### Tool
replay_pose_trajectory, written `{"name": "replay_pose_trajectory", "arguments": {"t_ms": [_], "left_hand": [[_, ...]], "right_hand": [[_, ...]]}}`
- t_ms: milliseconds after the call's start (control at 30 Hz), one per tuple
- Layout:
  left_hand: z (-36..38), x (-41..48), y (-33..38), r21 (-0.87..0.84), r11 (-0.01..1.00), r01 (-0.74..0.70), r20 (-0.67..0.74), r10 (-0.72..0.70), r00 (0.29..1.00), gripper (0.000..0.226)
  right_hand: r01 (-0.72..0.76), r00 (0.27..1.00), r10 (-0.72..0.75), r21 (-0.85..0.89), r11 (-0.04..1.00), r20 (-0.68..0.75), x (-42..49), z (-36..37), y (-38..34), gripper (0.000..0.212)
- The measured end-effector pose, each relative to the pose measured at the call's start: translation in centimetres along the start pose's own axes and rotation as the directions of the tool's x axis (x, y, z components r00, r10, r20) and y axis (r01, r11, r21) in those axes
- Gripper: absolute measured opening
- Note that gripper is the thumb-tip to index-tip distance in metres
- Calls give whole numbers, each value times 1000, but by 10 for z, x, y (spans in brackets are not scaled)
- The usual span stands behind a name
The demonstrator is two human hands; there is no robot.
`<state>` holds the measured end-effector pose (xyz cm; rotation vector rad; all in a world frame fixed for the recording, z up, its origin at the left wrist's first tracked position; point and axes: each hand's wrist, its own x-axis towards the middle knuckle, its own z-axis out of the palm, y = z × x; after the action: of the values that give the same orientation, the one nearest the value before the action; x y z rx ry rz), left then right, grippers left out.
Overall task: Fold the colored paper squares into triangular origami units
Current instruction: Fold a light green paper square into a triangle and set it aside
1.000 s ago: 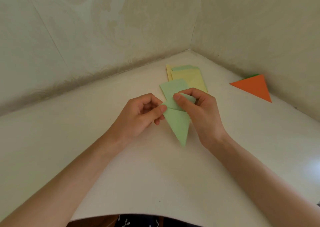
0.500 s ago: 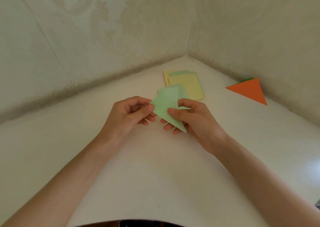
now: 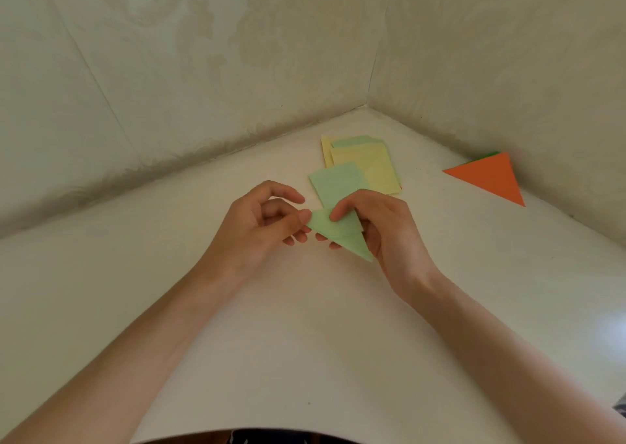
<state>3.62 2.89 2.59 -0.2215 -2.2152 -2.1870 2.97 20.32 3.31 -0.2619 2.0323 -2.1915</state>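
Observation:
A partly folded light green paper (image 3: 342, 232) is held just above the white table, its pointed end down and to the right. My left hand (image 3: 261, 230) pinches its left corner between thumb and fingers. My right hand (image 3: 382, 230) grips its upper right part, with the index finger on top of the paper. Behind the hands, a flat green sheet (image 3: 337, 182) lies against a stack of yellow and green paper squares (image 3: 369, 166).
A finished orange triangular unit (image 3: 487, 177) lies at the right by the wall, with a bit of green showing behind it. Two patterned walls meet in a corner behind the white table (image 3: 305, 325). Dark cloth shows at the bottom edge.
The green piece was lifted and turned in both hands. Its long point, which hung straight down, now lies down to the right. The hands sit slightly lower.

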Motion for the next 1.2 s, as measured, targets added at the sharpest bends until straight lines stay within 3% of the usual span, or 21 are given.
{"name": "replay_pose_trajectory", "arguments": {"t_ms": [267,367,567,667,733,900,1000,1100,1200], "left_hand": [[-2,0,-5,180,984,17,67,-29,997,6],[-4,1,-4,184,983,4,66,-17,998,9],[-8,3,1,130,990,-58,35,54,998,16],[-11,4,0,169,981,-97,-15,101,995,20],[-14,5,0,182,978,-104,-34,112,993,21],[-14,4,-1,201,973,-115,-26,123,992,21],[-12,4,0,121,990,-75,-56,83,995,20],[-7,3,1,57,998,-1,-27,2,1000,27],[-4,3,0,29,999,18,26,-19,999,40]], "right_hand": [[-15,998,-11,-425,905,-58,3,0,6,9],[-17,999,1,-349,937,-47,4,-1,1,16],[-69,985,82,-89,994,153,1,-6,-8,25],[84,985,-47,-225,971,164,1,-4,-4,21],[156,974,-87,-343,926,209,1,-4,1,29],[265,953,-160,-446,855,259,0,-1,8,34],[280,959,-209,-498,821,194,-1,1,7,9],[267,964,-225,-528,806,144,-2,0,6,19],[227,974,-204,-442,868,100,0,0,6,19]]}}
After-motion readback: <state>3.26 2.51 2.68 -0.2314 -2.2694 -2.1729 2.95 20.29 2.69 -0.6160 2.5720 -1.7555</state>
